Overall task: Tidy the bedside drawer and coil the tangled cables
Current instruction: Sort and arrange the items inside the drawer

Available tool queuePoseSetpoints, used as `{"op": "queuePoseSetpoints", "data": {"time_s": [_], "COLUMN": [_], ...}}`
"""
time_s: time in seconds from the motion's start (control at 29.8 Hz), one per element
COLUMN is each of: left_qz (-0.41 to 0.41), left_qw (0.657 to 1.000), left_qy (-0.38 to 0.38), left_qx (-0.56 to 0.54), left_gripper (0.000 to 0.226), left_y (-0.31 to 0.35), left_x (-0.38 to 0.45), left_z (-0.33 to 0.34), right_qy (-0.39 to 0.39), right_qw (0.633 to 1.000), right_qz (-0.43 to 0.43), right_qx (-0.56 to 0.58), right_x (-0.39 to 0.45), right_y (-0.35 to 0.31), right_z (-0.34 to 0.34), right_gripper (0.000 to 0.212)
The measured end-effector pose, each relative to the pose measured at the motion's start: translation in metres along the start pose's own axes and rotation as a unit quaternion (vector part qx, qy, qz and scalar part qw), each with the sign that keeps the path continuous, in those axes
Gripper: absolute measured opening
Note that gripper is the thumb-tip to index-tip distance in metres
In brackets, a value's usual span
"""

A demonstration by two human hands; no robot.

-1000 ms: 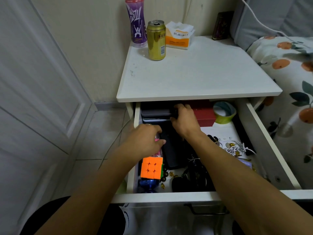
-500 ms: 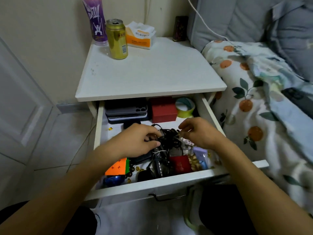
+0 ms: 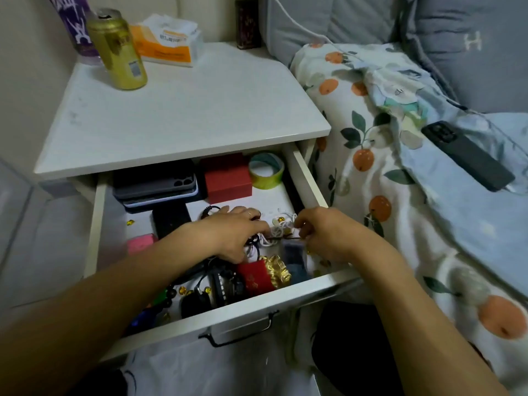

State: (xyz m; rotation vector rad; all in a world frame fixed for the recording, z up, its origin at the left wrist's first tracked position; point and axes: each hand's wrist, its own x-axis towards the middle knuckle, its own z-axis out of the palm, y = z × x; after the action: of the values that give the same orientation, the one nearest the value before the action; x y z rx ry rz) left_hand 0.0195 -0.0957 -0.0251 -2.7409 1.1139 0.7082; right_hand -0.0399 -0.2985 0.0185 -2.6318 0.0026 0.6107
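Note:
The white bedside drawer (image 3: 307,178) stands pulled out, full of clutter. In its middle lies a tangle of white cable (image 3: 281,228) mixed with black cables (image 3: 254,242). My left hand (image 3: 228,234) lies over the black part of the tangle, fingers curled down into it. My right hand (image 3: 323,234) pinches the white cable at its right side. More black cables and a black charger (image 3: 225,287) lie near the drawer front, partly under my left forearm.
At the drawer's back sit stacked phone cases (image 3: 155,184), a red box (image 3: 227,180) and a green tape roll (image 3: 267,170). A red pouch with gold ribbon (image 3: 263,274) lies in front. A gold can (image 3: 120,50) and tissues (image 3: 168,41) stand on top; a phone (image 3: 467,155) lies on the bed.
Both hands have come forward from the phone cases at the drawer's back onto the cable tangle. The right hand has closed on the white cable. The view swung right toward the bed.

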Motion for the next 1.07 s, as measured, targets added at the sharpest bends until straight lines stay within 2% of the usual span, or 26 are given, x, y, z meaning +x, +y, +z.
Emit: {"op": "queuePoseSetpoints", "data": {"time_s": [0.13,0.2,0.34,0.57,0.67,0.8,0.87,0.94,1.01,1.07], "left_qz": [0.007,0.001,-0.013,-0.016,-0.048,-0.051,-0.036,-0.025,-0.018,-0.023], "left_qw": [0.993,0.988,0.964,0.924,0.935,0.945,0.950,0.955,0.957,0.959], "left_qy": [0.074,0.091,0.146,0.250,0.226,0.155,0.146,0.153,0.154,0.140], "left_qx": [-0.090,-0.128,-0.222,-0.287,-0.269,-0.282,-0.273,-0.251,-0.246,-0.245], "left_gripper": [0.042,0.034,0.034,0.032,0.033,0.055,0.058,0.056,0.056,0.060], "left_y": [-0.007,-0.017,-0.033,-0.039,-0.035,-0.030,-0.030,-0.032,-0.034,-0.033], "left_x": [-0.003,-0.011,-0.028,-0.034,-0.030,-0.034,-0.043,-0.056,-0.070,-0.082], "left_z": [0.006,0.007,0.009,0.010,0.011,0.011,0.009,0.010,0.014,0.022], "right_qy": [-0.010,-0.001,0.023,-0.016,-0.045,-0.062,-0.030,-0.029,-0.101,-0.187], "right_qw": [1.000,1.000,0.999,0.995,0.992,0.983,0.982,0.990,0.989,0.974], "right_qz": [-0.001,-0.003,-0.010,-0.029,0.002,0.017,-0.028,-0.088,-0.101,-0.094], "right_qx": [-0.002,-0.019,-0.043,-0.089,-0.120,-0.171,-0.182,-0.104,-0.024,-0.091], "right_x": [0.012,0.020,0.033,0.040,0.041,0.032,0.028,0.025,0.021,0.018], "right_y": [0.000,-0.002,-0.004,-0.010,-0.010,-0.017,-0.028,-0.043,-0.056,-0.064], "right_z": [0.001,-0.003,-0.013,-0.003,0.000,0.004,0.010,0.019,0.026,0.036], "right_gripper": [0.047,0.049,0.045,0.015,0.019,0.039,0.042,0.041,0.045,0.048]}}
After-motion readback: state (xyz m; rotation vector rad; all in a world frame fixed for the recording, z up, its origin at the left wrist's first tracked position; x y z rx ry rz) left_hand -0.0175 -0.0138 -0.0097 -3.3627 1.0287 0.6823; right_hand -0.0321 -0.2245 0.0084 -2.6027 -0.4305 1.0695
